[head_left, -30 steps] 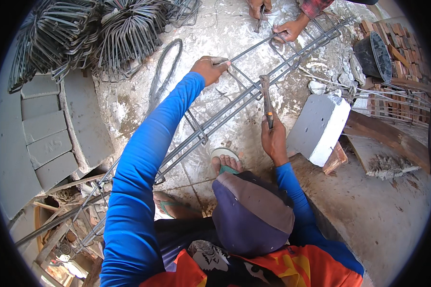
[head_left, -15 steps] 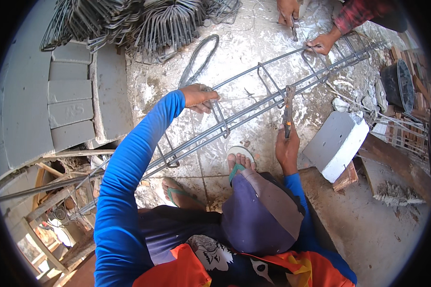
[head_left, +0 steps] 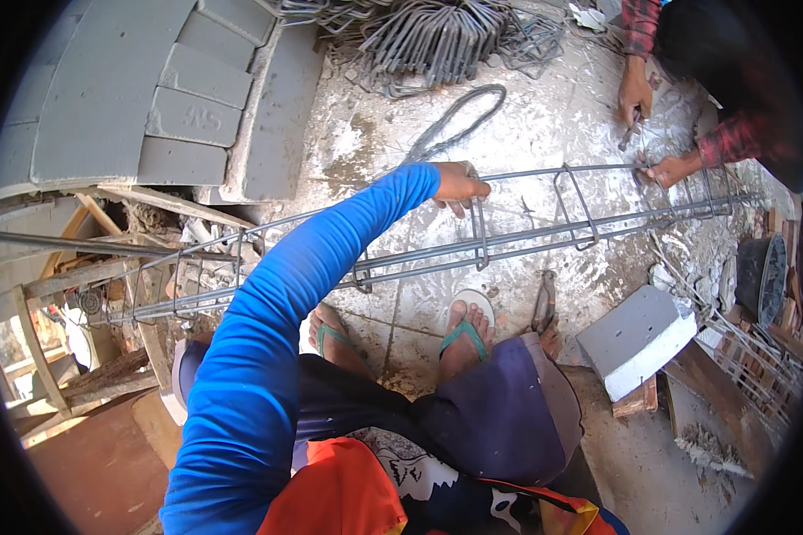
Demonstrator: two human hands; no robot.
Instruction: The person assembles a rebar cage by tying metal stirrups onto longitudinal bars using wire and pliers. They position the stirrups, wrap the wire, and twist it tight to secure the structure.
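The left arm, in a long bright blue sleeve, rises from the lower left of the frame and stretches toward the upper middle. The left hand (head_left: 459, 185) is there, palm down, with its fingers curled downward. The right hand (head_left: 551, 337) sits low, right of centre, mostly hidden; its grip is unclear.

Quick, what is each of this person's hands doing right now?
Left hand: closed on the top bar of the rebar cage.
Right hand: mostly hidden behind the cap; seems to hold the pliers, grip cannot be told.
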